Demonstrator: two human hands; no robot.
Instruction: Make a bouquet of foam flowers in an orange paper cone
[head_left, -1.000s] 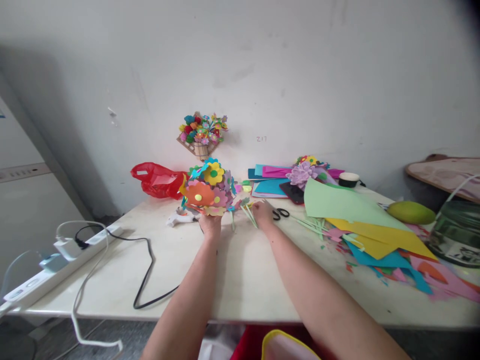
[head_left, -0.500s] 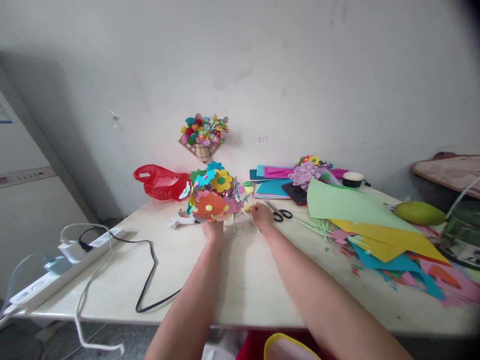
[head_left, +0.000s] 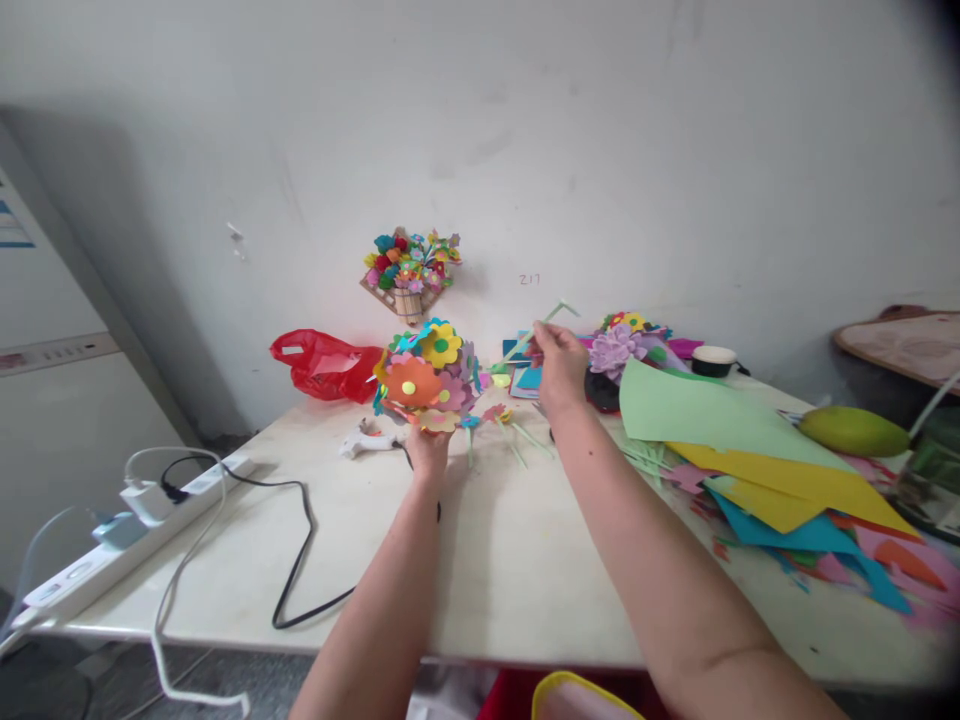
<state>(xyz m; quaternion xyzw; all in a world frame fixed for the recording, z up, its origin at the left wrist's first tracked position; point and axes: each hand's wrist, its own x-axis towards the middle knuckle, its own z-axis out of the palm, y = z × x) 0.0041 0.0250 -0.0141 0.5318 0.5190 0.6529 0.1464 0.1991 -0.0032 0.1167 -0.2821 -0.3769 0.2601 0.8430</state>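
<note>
My left hand (head_left: pixel 429 452) is closed round the underside of a bouquet of craft flowers (head_left: pixel 412 385), held up over the table. Orange, yellow, pink, purple and blue blooms hide most of its fingers. Raised to the right of it, my right hand (head_left: pixel 561 362) pinches a thin light green stem (head_left: pixel 517 349), bent near its upper end. Whether a bloom sits on the stem's lower end I cannot tell. Between the hands, a few small flowers (head_left: pixel 493 412) with green stems lie on the table. The scissors are mostly hidden behind my right forearm.
A white glue gun (head_left: pixel 367 442) lies left of the bouquet, near a red plastic bag (head_left: pixel 326 365). A power strip (head_left: pixel 142 535) and cables (head_left: pixel 304 540) occupy the left side. Coloured sheets (head_left: pixel 739 425), scraps and a yellow-green fruit (head_left: pixel 853 431) cover the right.
My right hand has risen from the tabletop, bringing up a green stem. The bouquet in my left hand has tilted slightly, and the small flowers on the table now show more.
</note>
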